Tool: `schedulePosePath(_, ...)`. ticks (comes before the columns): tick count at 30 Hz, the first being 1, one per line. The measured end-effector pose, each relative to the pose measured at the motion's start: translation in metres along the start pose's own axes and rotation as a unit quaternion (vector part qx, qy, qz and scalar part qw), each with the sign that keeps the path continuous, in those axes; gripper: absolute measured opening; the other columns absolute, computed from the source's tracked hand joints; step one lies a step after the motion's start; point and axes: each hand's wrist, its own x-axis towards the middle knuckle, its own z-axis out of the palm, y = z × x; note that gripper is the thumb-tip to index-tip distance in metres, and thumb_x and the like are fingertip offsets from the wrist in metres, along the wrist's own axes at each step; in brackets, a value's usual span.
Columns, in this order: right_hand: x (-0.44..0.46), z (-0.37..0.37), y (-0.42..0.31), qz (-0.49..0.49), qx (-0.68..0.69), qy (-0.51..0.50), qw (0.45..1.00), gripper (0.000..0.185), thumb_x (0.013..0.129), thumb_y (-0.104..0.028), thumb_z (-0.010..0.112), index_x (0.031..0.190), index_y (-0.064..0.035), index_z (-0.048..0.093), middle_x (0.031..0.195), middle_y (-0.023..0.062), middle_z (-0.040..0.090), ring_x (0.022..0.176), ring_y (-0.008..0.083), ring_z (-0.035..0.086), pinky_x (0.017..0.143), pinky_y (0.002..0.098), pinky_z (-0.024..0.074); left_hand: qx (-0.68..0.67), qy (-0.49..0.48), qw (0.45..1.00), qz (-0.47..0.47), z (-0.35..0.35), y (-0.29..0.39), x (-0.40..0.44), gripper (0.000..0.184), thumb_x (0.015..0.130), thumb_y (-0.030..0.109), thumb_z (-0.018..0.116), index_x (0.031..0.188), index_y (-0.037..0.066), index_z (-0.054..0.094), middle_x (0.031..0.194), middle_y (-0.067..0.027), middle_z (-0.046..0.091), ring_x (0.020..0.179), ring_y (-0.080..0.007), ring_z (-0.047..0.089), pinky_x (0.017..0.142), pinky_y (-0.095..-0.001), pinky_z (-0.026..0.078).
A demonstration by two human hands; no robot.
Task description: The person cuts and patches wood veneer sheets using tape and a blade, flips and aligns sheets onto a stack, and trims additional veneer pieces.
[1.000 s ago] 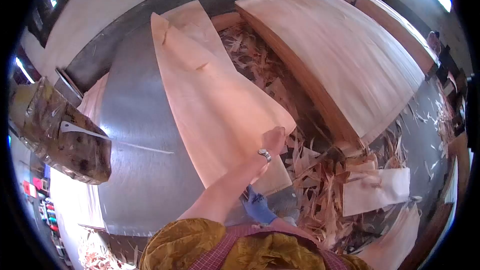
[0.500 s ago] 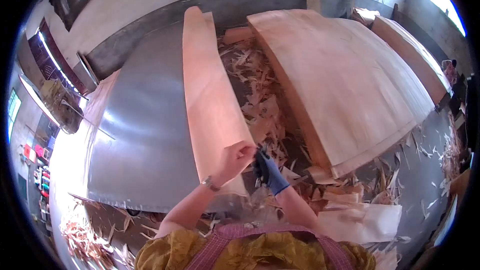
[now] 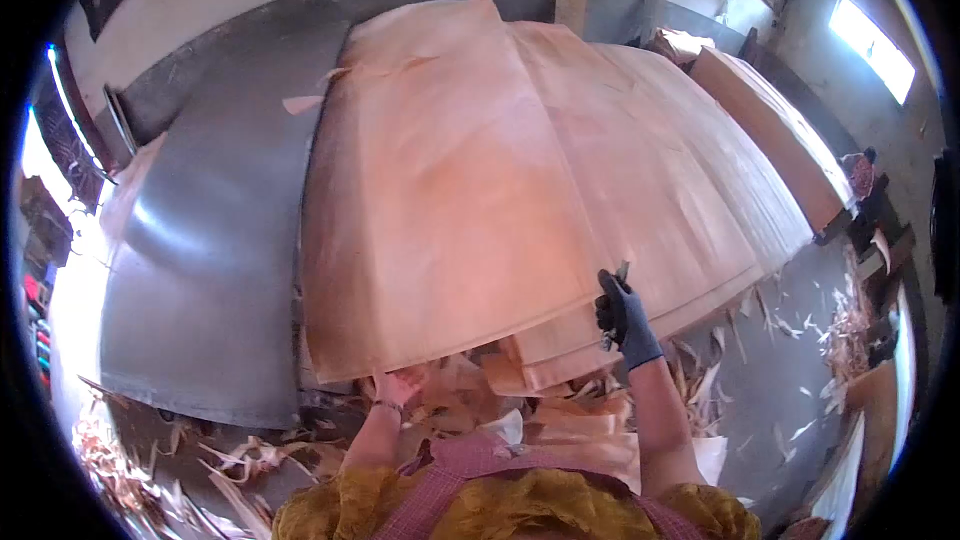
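While left hand (image 3: pixel 401 384) sits low, right hand (image 3: pixel 627 320) curled, outstretched

Can't read any txt, label, brand, no. or sign, incl. on veneer sheet (image 3: pixel 450 210), metal table (image 3: pixel 200 280) up to near edge, or R glove (image 3: pixel 630 325). Too tiny & blurred to check for lettering: small coloured items (image 3: pixel 42 338) past table's L edge.
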Motion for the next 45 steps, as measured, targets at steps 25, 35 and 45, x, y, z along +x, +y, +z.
schedulePosePath(25,0.239,-0.553,-0.225,-0.091,-0.144,0.09,0.981,0.041,0.087,-0.043,0.069,0.118,-0.0162,0.061,0.053,-0.0034,0.047,0.036,0.0074,0.039,0.033,0.0246,0.0272,0.062,0.208,0.95,0.226,0.314,-0.345,0.106,0.023,0.087,0.033,0.068,0.076,0.016,0.057,0.066,-0.0003,0.056,0.048,-0.0111,0.045,0.038,-0.0221,0.033)
schedulePosePath(35,0.348,-0.627,-0.229,-0.118,-0.214,0.1,0.965,0.04,0.093,-0.035,0.063,0.126,-0.0144,0.059,0.054,-0.0035,0.047,0.038,0.0054,0.039,0.034,0.0223,0.0294,0.059,0.256,0.934,0.243,0.357,-0.442,0.177,0.02,0.089,0.029,0.064,0.084,0.012,0.055,0.068,-0.0045,0.049,0.057,-0.0158,0.05,0.045,-0.0275,0.044)
schedulePosePath(45,0.408,-0.688,-0.151,-0.086,-0.237,0.157,0.955,0.048,0.094,-0.032,0.063,0.135,-0.0105,0.052,0.064,-0.0035,0.051,0.047,0.0053,0.043,0.039,0.0229,0.0331,0.001,0.293,0.931,0.219,0.321,-0.515,0.221,0.015,0.092,0.023,0.061,0.097,0.011,0.054,0.089,-0.0068,0.056,0.074,-0.0227,0.057,0.058,-0.0367,0.052)
